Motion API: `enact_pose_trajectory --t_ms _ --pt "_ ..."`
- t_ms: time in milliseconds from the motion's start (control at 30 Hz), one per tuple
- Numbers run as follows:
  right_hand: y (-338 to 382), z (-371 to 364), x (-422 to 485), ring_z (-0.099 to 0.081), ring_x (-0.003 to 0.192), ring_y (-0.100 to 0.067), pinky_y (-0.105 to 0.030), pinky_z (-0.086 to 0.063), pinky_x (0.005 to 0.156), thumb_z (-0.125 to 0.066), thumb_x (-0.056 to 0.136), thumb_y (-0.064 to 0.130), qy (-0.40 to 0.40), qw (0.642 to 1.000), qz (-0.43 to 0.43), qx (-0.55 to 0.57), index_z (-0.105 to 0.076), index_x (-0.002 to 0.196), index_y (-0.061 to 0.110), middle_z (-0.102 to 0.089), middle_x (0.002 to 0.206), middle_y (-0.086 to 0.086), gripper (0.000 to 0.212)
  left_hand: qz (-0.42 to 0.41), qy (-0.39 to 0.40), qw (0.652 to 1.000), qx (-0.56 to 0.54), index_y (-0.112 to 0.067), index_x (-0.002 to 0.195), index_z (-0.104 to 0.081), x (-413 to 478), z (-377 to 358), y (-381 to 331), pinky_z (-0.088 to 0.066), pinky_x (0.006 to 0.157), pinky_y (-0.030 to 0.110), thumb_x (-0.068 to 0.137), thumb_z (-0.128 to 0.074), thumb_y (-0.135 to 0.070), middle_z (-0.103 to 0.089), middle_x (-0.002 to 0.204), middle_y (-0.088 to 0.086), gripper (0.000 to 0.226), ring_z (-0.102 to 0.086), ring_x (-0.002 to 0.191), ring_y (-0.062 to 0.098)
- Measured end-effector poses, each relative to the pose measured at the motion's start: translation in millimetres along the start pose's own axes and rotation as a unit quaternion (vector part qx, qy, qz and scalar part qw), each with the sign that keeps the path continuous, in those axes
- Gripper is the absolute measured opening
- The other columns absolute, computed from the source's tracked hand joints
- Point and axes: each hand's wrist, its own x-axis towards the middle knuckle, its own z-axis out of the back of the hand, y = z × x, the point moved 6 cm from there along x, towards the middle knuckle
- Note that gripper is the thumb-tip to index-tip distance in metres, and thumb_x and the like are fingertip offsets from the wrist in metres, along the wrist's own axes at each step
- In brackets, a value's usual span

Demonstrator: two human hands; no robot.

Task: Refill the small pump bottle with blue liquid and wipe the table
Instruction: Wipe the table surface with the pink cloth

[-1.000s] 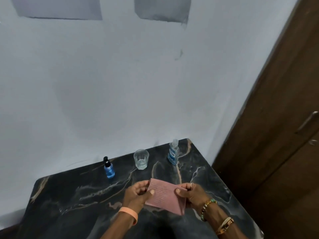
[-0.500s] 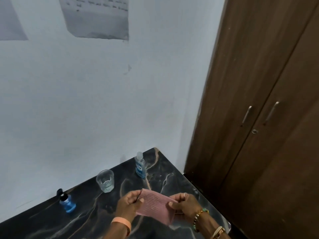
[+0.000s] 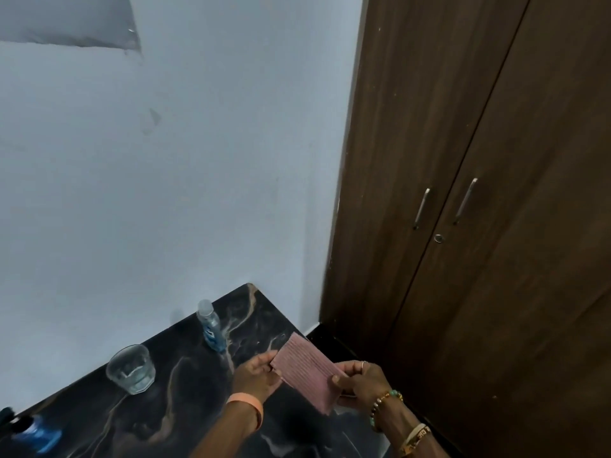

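While fingers of left hand (image 3: 256,375) and right hand (image 3: 363,383) clamp its ends, pink cloth (image 3: 305,371) between them.

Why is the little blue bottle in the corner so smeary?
Head view: the small pump bottle sits at the frame's bottom-left edge, blurred and stretched, likely by the wide lens or motion; the glass and pink cloth nearer the middle look sharper.

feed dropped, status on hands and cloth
Left hand, right hand both pinch pink cloth, off table. Small pump bottle far left. Glass, blue bottle on tabletop.
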Motion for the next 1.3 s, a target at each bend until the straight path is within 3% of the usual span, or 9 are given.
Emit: enact_pose_trajectory --t_ms 167,233,400,567,700,833,967,1100,1300 --pt "-12.6 33.5 30.0 -0.067 0.075 -0.025 -0.028 -0.052 0.050 -0.067 0.083 -0.006 -0.040 0.999 -0.009 0.015 -0.072 0.088 0.004 -0.072 0.083 -0.013 0.012 0.033 -0.009 0.999 -0.012 -0.005 0.104 -0.066 26.1 -35.5 28.0 -0.052 0.087 0.037 0.085 -0.055 0.015 -0.070 0.101 0.015 0.030 -0.065 0.100 0.028" --pt "-19.6 43.9 44.7 -0.064 0.067 -0.023 -0.029 -0.052 0.047 -0.066 0.083 -0.010 -0.050 0.999 -0.019 0.005 -0.071 0.084 0.005 -0.070 0.075 -0.012 0.015 0.044 -0.019 0.999 -0.010 -0.008 0.109 -0.063 36.7 -48.1 40.9 -0.052 0.086 0.036 0.086 -0.052 0.015 -0.070 0.102 0.014 0.033 -0.065 0.098 0.027" --pt "-40.5 62.6 66.2 -0.063 0.070 -0.022 -0.033 -0.057 0.053 -0.063 0.085 -0.010 -0.064 0.996 -0.056 -0.017 -0.067 0.086 0.006 -0.068 0.078 -0.011 0.017 0.078 -0.010 0.997 0.005 -0.011 0.105 -0.064 57.7 -61.9 76.0 -0.051 0.091 0.038 0.085 -0.054 0.016 -0.069 0.106 0.011 0.035 -0.064 0.103 0.025" --pt "-69.1 72.0 78.9 -0.065 0.079 -0.022 -0.034 -0.060 0.061 -0.064 0.085 -0.007 -0.073 0.992 -0.094 -0.030 -0.067 0.089 0.009 -0.068 0.087 -0.011 0.017 0.102 -0.029 0.992 0.061 -0.016 0.103 -0.066 72.0 -64.1 109.1 -0.048 0.060 0.021 0.084 -0.059 0.011 -0.068 0.094 -0.001 0.034 -0.065 0.085 0.011" --pt "-82.8 67.8 87.7 -0.065 0.089 -0.023 -0.034 -0.060 0.063 -0.066 0.085 -0.004 -0.065 0.990 -0.112 -0.053 -0.067 0.093 0.011 -0.068 0.096 -0.010 0.017 0.120 -0.049 0.988 0.081 -0.013 0.111 -0.065 86.8 -57.9 129.9 -0.049 0.066 0.025 0.082 -0.058 0.012 -0.067 0.099 0.004 0.039 -0.063 0.086 0.014" --pt "-93.5 62.7 93.7 -0.064 0.087 -0.021 -0.033 -0.059 0.064 -0.068 0.085 -0.001 -0.056 0.988 -0.115 -0.086 -0.067 0.097 0.011 -0.067 0.097 -0.009 0.017 0.089 -0.053 0.988 0.117 -0.003 0.119 -0.060 95.6 -56.1 140.3 -0.052 0.086 0.033 0.082 -0.058 0.013 -0.067 0.106 0.014 0.040 -0.062 0.093 0.020" --pt "-101.2 58.7 95.7 -0.065 0.085 -0.020 -0.035 -0.060 0.067 -0.069 0.084 0.000 -0.051 0.987 -0.117 -0.100 -0.068 0.099 0.008 -0.067 0.097 -0.010 0.017 0.055 -0.050 0.985 0.156 -0.005 0.119 -0.062 96.5 -53.7 140.1 -0.051 0.079 0.025 0.081 -0.059 0.012 -0.067 0.100 0.010 0.042 -0.064 0.092 0.019" --pt "-105.6 51.2 96.0 -0.065 0.089 -0.025 -0.036 -0.060 0.070 -0.069 0.084 -0.002 -0.042 0.986 -0.120 -0.109 -0.068 0.098 0.007 -0.067 0.100 -0.015 0.016 0.039 -0.075 0.985 0.151 -0.007 0.119 -0.062 98.2 -49.0 136.3 -0.051 0.090 0.029 0.079 -0.061 0.014 -0.065 0.112 0.008 0.045 -0.062 0.102 0.020" --pt "-107.2 53.7 91.3 -0.063 0.070 -0.017 -0.027 -0.056 0.055 -0.076 0.081 0.011 -0.060 0.973 -0.088 -0.205 -0.068 0.103 0.013 -0.067 0.090 -0.007 0.023 0.011 -0.074 0.983 0.167 -0.012 0.112 -0.064 93.7 -41.4 136.4 -0.055 0.080 0.027 0.077 -0.063 0.015 -0.067 0.105 0.005 0.044 -0.065 0.094 0.015"
